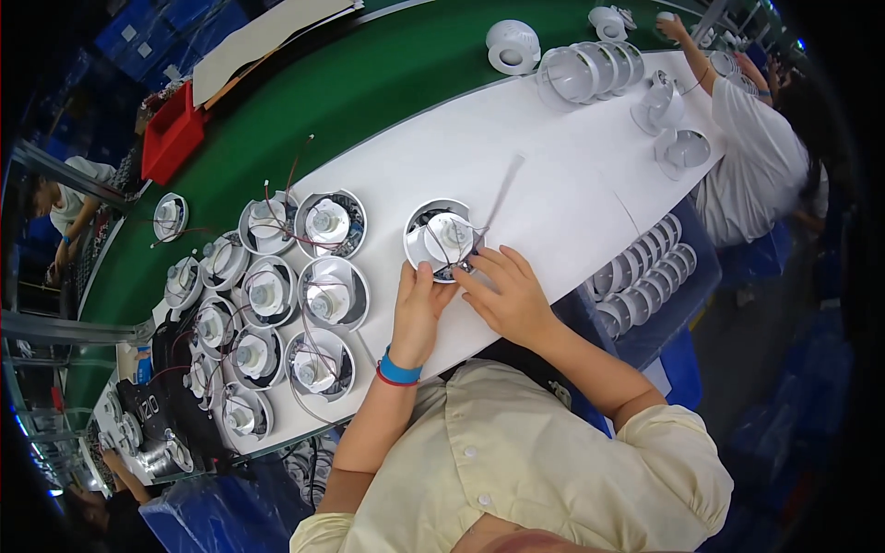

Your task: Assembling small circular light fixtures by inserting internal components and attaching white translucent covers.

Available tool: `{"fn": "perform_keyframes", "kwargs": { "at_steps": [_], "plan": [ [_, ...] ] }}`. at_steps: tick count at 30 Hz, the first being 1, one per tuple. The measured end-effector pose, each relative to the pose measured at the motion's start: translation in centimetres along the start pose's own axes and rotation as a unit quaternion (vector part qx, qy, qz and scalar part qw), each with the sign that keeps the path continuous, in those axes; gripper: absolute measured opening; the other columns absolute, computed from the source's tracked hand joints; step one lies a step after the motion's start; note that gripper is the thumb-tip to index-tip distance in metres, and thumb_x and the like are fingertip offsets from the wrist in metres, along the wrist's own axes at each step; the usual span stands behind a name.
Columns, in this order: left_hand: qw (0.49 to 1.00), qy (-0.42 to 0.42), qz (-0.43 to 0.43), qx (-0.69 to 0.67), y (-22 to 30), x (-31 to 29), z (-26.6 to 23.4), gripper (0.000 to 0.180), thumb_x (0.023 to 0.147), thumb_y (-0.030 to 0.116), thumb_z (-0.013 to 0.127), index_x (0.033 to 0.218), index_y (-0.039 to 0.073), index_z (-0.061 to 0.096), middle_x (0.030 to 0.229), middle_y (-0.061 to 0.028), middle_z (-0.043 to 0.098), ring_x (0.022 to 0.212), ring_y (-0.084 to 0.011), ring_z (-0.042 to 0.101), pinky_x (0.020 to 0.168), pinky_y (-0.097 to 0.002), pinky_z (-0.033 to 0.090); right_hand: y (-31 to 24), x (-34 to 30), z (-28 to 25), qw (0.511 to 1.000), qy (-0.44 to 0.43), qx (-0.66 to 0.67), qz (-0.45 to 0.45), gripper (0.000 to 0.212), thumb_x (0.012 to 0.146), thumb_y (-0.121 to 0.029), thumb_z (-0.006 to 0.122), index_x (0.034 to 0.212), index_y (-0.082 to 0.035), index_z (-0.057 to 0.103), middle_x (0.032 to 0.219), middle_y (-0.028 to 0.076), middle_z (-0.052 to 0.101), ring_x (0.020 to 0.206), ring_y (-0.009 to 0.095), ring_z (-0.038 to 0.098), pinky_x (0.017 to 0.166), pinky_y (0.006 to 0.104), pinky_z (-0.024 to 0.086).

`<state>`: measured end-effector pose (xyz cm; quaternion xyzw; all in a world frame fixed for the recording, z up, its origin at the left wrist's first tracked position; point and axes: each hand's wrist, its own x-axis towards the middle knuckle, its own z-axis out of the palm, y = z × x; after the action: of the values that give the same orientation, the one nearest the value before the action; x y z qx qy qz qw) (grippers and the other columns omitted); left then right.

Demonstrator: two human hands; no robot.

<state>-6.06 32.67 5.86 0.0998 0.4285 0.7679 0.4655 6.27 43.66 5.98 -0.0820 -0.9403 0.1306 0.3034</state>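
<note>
A white round housing [414,241] sits on the white tabletop in front of me, with a white inner part, a clear domed piece and dark wires inside. My left hand [419,300] holds its near rim, thumb up along the side. The fingers of my right hand [513,293] are bent together at the right near rim, by the wires; whatever they pinch is too small to make out. Just beyond the housing lies a thin grey strip [504,195]. To the left stand several similar housings [334,293] with red and dark wires trailing out.
Several white ring-shaped shells [590,76] stand at the far right. Below the table's right edge, a blue bin [636,343] holds rows of white rings. A green conveyor belt [396,83] runs behind, with a red tray [171,138]. A co-worker [761,152] sits at right.
</note>
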Motion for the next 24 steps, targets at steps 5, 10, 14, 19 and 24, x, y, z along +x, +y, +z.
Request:
{"fn": "perform_keyframes", "kwargs": {
  "at_steps": [5,10,14,19,24],
  "plan": [
    [0.996,0.010,-0.001,0.092,1.4,0.2,-0.9,0.035,0.105,0.029,0.038,0.125,0.002,0.047,0.124,-0.0107,0.056,0.112,-0.0207,0.058,0.098,-0.0397,0.048,-1.5,1.8,-1.2,0.999,-0.029,0.030,0.002,0.034,0.080,-0.016,0.068,0.113,-0.007,0.066,0.106,0.012,0.059,0.103,0.028,0.056,0.097,0.0458,0.039],
    [0.650,0.123,0.067,0.747,5.1,-0.8,2.1,0.034,0.098,0.024,0.050,0.116,-0.004,0.057,0.112,-0.0218,0.059,0.099,-0.0306,0.063,0.084,-0.0387,0.052,-3.0,1.6,0.6,0.996,-0.083,-0.036,0.003,0.028,0.080,-0.012,0.063,0.106,-0.004,0.067,0.100,0.011,0.057,0.098,0.026,0.054,0.092,0.0446,0.041],
    [0.532,0.029,0.440,0.723,5.3,-0.6,5.3,0.033,0.090,0.010,0.054,0.121,-0.002,0.056,0.100,-0.0200,0.062,0.082,-0.0370,0.060,0.076,-0.0405,0.050,-3.8,1.2,1.4,0.997,-0.064,0.027,0.038,0.029,0.080,-0.011,0.059,0.107,0.000,0.062,0.106,0.015,0.058,0.106,0.031,0.052,0.092,0.0469,0.040],
    [0.673,-0.187,0.361,0.617,3.7,-0.1,6.7,0.042,0.082,0.003,0.062,0.124,0.005,0.060,0.089,-0.0155,0.057,0.080,-0.0294,0.060,0.074,-0.0353,0.051,-3.8,-0.1,0.7,0.983,-0.112,0.105,0.104,0.043,0.081,-0.019,0.062,0.119,-0.001,0.056,0.115,0.019,0.058,0.118,0.035,0.049,0.103,0.0521,0.034],
    [0.706,0.018,0.509,0.492,2.9,1.1,5.0,0.030,0.080,-0.009,0.066,0.107,0.003,0.071,0.078,-0.0089,0.061,0.071,-0.0203,0.060,0.067,-0.0296,0.050,6.8,4.7,-6.8,0.919,-0.236,0.315,0.005,0.033,0.084,-0.027,0.070,0.108,-0.005,0.066,0.115,0.015,0.063,0.109,0.032,0.058,0.098,0.0413,0.044]
  ]
}}
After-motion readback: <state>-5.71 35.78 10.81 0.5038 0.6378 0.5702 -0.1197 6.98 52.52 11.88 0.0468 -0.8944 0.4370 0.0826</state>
